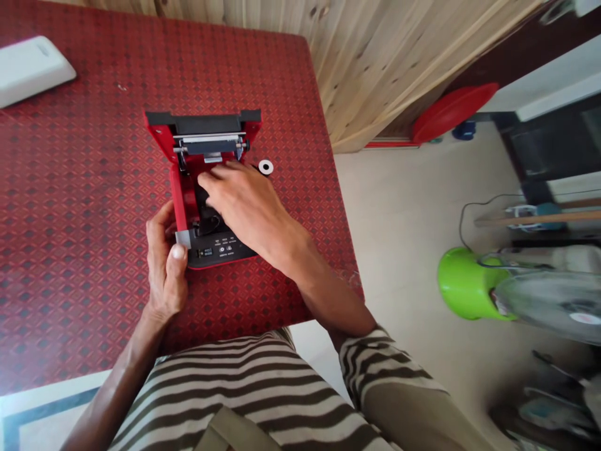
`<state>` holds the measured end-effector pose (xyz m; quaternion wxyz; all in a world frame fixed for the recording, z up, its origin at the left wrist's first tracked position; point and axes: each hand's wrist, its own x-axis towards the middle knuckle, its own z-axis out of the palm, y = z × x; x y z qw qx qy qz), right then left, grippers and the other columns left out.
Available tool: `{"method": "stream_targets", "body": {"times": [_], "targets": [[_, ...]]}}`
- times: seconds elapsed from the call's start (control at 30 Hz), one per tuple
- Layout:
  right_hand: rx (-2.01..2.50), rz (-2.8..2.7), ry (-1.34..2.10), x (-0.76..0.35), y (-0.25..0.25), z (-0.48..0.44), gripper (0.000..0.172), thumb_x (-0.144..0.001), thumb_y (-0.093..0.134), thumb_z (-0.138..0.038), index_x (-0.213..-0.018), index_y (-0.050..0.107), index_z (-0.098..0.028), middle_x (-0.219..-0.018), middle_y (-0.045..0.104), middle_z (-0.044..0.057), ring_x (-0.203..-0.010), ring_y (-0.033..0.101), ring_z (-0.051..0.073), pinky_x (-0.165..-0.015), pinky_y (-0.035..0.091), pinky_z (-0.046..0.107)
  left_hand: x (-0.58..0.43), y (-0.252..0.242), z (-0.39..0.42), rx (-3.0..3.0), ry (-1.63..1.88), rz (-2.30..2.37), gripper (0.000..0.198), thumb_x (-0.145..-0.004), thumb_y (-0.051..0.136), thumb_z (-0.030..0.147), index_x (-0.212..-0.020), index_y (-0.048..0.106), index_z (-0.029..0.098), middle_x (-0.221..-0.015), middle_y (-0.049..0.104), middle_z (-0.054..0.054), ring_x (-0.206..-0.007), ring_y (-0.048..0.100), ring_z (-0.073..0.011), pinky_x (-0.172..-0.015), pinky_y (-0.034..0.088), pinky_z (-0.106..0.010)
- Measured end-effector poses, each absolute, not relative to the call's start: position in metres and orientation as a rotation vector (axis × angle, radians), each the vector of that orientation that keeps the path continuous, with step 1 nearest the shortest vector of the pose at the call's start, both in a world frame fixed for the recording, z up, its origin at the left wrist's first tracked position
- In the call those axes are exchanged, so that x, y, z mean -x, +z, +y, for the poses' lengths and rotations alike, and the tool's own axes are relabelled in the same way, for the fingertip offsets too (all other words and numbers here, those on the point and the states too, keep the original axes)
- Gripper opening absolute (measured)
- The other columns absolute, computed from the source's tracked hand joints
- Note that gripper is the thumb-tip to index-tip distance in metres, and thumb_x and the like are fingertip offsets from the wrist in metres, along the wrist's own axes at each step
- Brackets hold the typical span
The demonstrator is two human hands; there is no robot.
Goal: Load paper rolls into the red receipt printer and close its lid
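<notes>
Red-and-black device point(182, 203), lid point(206, 122) raised, near the right edge of a red table point(94, 207).
Left hand point(165, 269) pinches its front-left corner between thumb and fingers; right hand point(251, 207) reaches inside, fingers bent; cannot tell whether pinching.

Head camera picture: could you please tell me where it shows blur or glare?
In the head view, the fingers of the right hand look slightly smeared; in the head view, pale glare washes the lower left edge of the red patterned table; in the head view, the lower right corner is dark and blurred, its objects hard to identify.
</notes>
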<state>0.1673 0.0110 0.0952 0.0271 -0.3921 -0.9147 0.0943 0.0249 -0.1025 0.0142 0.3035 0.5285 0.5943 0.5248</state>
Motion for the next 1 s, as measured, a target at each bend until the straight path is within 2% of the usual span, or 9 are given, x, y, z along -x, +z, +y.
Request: {"method": "stream_targets", "body": {"times": [0.1,0.2,0.37,0.47,0.6,0.7,0.8,1.0], "targets": [[1.225,-2.936,0.294,-0.156,0.097,0.019,0.034,-0.105,0.038,-0.011,-0.114,0.07,-0.013,-0.116,0.075,0.012,-0.114,0.07,0.029,-0.098,0.054,0.045,-0.024,0.009,-0.103,-1.506,1.36,1.61,0.076,-0.094,0.037,0.072,-0.152,0.047,0.023,-0.147,0.055,-0.013,-0.135,0.053,-0.0347,-0.115,0.041,-0.055],[1.19,-2.992,0.325,-0.155,0.098,0.022,0.035,-0.105,0.037,-0.012,-0.111,0.072,-0.015,-0.117,0.074,0.012,-0.115,0.069,0.028,-0.098,0.053,0.044,-0.022,0.007,-0.102,-1.534,1.339,1.634,0.073,-0.095,0.038,0.068,-0.152,0.045,0.022,-0.146,0.055,-0.014,-0.132,0.054,-0.0342,-0.114,0.041,-0.056],[1.183,-2.936,0.26,-0.161,0.111,0.012,0.026,-0.102,0.046,-0.012,-0.113,0.07,-0.013,-0.118,0.072,0.014,-0.115,0.066,0.029,-0.095,0.052,0.043,-0.02,0.008,-0.1,-1.529,1.335,1.628,0.069,-0.095,0.042,0.063,-0.151,0.046,0.023,-0.142,0.057,-0.013,-0.128,0.056,-0.0333,-0.111,0.043,-0.056],[1.181,-2.797,0.24,-0.176,0.125,-0.002,0.023,-0.103,0.048,-0.018,-0.11,0.069,-0.012,-0.111,0.072,0.013,-0.114,0.063,0.029,-0.094,0.052,0.043,-0.02,0.009,-0.1,-1.529,1.329,1.651,0.07,-0.095,0.042,0.064,-0.15,0.047,0.022,-0.141,0.057,-0.013,-0.126,0.056,-0.0333,-0.11,0.044,-0.055],[1.154,-2.401,0.34,-0.22,0.13,-0.017,0.018,-0.099,0.062,-0.027,-0.111,0.071,-0.017,-0.105,0.074,0.007,-0.102,0.064,0.024,-0.093,0.052,0.042,-0.02,0.01,-0.1,-1.527,1.318,1.672,0.069,-0.094,0.041,0.064,-0.15,0.048,0.023,-0.14,0.057,-0.013,-0.125,0.056,-0.0338,-0.109,0.044,-0.055],[1.209,-2.041,0.488,-0.259,0.104,-0.028,0.026,-0.09,0.076,-0.033,-0.114,0.071,-0.024,-0.097,0.074,0.001,-0.089,0.065,0.02,-0.084,0.055,0.039,-0.022,0.009,-0.1,-1.487,1.344,1.674,0.066,-0.093,0.043,0.062,-0.148,0.051,0.028,-0.139,0.058,-0.011,-0.127,0.056,-0.0348,-0.11,0.043,-0.056],[1.31,-1.702,0.786,-0.284,0.062,-0.038,0.032,-0.089,0.075,-0.032,-0.119,0.067,-0.027,-0.102,0.073,0.0,-0.083,0.067,0.016,-0.074,0.056,0.033,-0.025,0.01,-0.099,-1.415,1.358,1.672,0.063,-0.092,0.045,0.061,-0.147,0.053,0.031,-0.139,0.059,-0.009,-0.132,0.053,-0.0361,-0.114,0.039,-0.057],[1.351,-1.647,0.989,-0.278,0.01,-0.041,0.03,-0.084,0.072,-0.025,-0.114,0.07,-0.022,-0.109,0.077,0.003,-0.093,0.071,0.016,-0.084,0.057,0.033,-0.024,0.009,-0.1,-1.382,1.352,1.636,0.066,-0.091,0.043,0.062,-0.148,0.05,0.028,-0.14,0.057,-0.01,-0.133,0.049,-0.0401,-0.114,0.034,-0.06]]}}
